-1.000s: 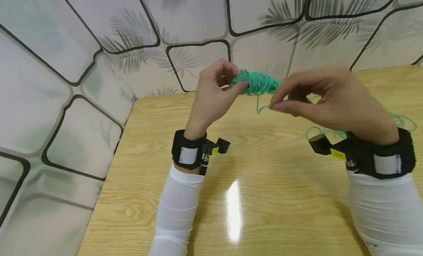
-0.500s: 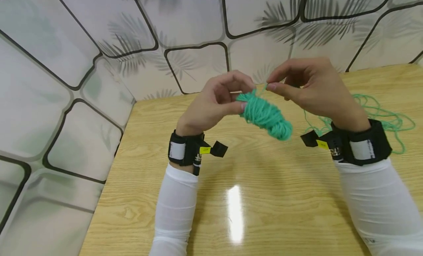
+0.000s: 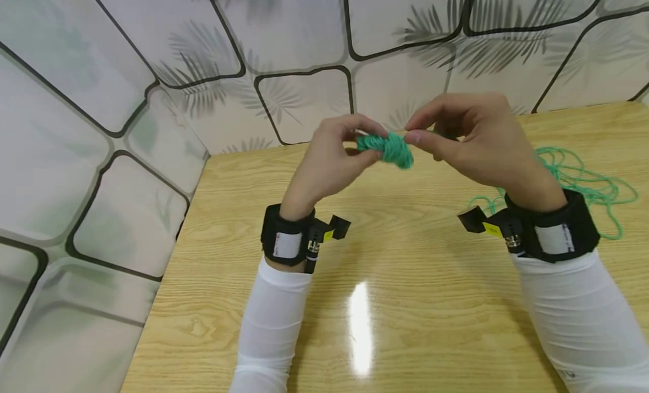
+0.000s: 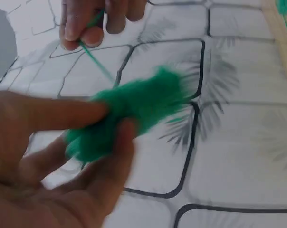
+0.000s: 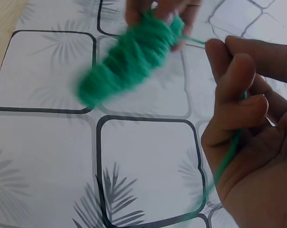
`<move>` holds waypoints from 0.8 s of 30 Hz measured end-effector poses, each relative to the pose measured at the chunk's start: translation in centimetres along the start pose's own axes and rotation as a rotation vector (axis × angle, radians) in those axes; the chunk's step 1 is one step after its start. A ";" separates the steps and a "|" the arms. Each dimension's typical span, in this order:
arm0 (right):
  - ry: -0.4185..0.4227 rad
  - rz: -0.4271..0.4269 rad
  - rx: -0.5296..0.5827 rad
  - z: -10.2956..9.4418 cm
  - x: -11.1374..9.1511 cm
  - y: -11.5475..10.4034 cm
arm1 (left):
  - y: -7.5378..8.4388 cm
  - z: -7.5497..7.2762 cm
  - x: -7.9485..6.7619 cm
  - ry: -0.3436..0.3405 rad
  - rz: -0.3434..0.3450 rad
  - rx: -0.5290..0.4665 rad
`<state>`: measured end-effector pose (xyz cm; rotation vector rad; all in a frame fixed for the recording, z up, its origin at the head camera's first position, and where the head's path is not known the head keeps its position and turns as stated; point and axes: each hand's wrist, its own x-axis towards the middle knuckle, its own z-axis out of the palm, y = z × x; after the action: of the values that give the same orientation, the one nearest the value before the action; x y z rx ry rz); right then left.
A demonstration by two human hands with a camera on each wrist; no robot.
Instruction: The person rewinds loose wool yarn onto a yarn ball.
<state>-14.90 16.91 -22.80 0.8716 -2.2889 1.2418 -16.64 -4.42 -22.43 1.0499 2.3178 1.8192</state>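
Observation:
My left hand [image 3: 332, 156] holds a wound bundle of green yarn [image 3: 394, 150] above the far part of the table, pinched near one end between thumb and fingers. Blurred in the left wrist view, the bundle [image 4: 143, 102] has a strand running up from it to the other hand. My right hand [image 3: 471, 137] pinches that strand between thumb and forefinger, close beside the bundle. In the right wrist view the strand [image 5: 195, 40] is short and taut at the fingertips, and the yarn continues down through the palm of the right hand [image 5: 257, 128].
Loose loops of green yarn [image 3: 588, 182] lie on the wooden table [image 3: 416, 303] at the right, partly behind the right wrist. A patterned wall [image 3: 304, 32] borders the table at the back, and another wall panel [image 3: 76, 173] at the left.
The bundle has turned in my left hand, swinging down toward the right and then away, so less of it shows. My right hand has moved left and up with the strand.

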 end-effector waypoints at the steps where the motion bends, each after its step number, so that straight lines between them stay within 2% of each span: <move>1: 0.019 0.008 0.015 -0.1 0.1 -0.2 | 0.1 -0.1 -0.1 -0.101 0.011 -0.021; 3: 0.042 0.014 0.060 -0.2 0.2 -0.3 | -0.1 -0.5 -0.3 -0.264 0.048 -0.161; 4: 0.042 0.016 0.076 -0.2 0.3 -0.3 | -0.2 -0.6 -0.3 -0.307 0.070 -0.263; 5: 0.039 0.024 0.138 -0.2 0.3 -0.2 | -0.4 -0.7 -0.3 -0.318 0.090 -0.378; 7: 0.026 0.024 0.170 -0.1 0.4 0.1 | -0.7 -0.9 -0.2 -0.249 0.129 -0.592; 9: -0.022 0.025 0.154 0.1 0.3 0.3 | -0.9 -0.9 0.1 -0.088 0.163 -0.729; 10: -0.051 0.025 0.136 0.1 0.3 0.4 | -0.9 -0.9 0.2 0.008 0.171 -0.752; 11: -0.076 0.018 0.122 0.1 0.3 0.4 | -0.9 -0.8 0.4 0.104 0.175 -0.731; 13: -0.127 -0.001 0.029 0.1 0.2 0.1 | -1.0 -0.7 0.7 0.240 0.152 -0.557; 15: -0.144 -0.005 0.022 -0.1 0.1 -0.4 | -1.1 -0.6 0.8 0.277 0.081 -0.279; 16: -0.138 -0.009 0.026 -0.2 0.1 -0.8 | -1.1 -0.6 0.7 0.254 0.030 -0.137; 17: -0.122 -0.009 0.027 -0.4 0.0 -1.2 | -1.2 -0.6 0.6 0.197 -0.012 -0.008; 18: -0.100 0.002 0.031 -0.5 -0.1 -1.5 | -1.2 -0.6 0.5 0.112 -0.045 0.090; 19: -0.074 0.015 0.037 -0.7 -0.1 -1.9 | -1.2 -0.6 0.4 0.009 -0.071 0.143; 20: -0.046 0.024 0.045 -0.8 -0.1 -2.2 | -1.1 -0.6 0.2 -0.096 -0.079 0.151; 22: 0.003 0.043 0.062 -1.0 0.0 -2.5 | -1.0 -0.6 0.1 -0.263 -0.058 0.033; 23: 0.018 0.050 0.066 -1.0 0.1 -2.5 | -0.9 -0.5 0.0 -0.307 -0.019 -0.072; 24: 0.024 0.054 0.083 -1.0 0.2 -2.2 | -0.8 -0.5 -0.1 -0.322 0.019 -0.204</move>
<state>-13.47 16.79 -20.84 0.8233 -2.2708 1.3720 -17.14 -5.01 -22.95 1.2302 1.9049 1.6986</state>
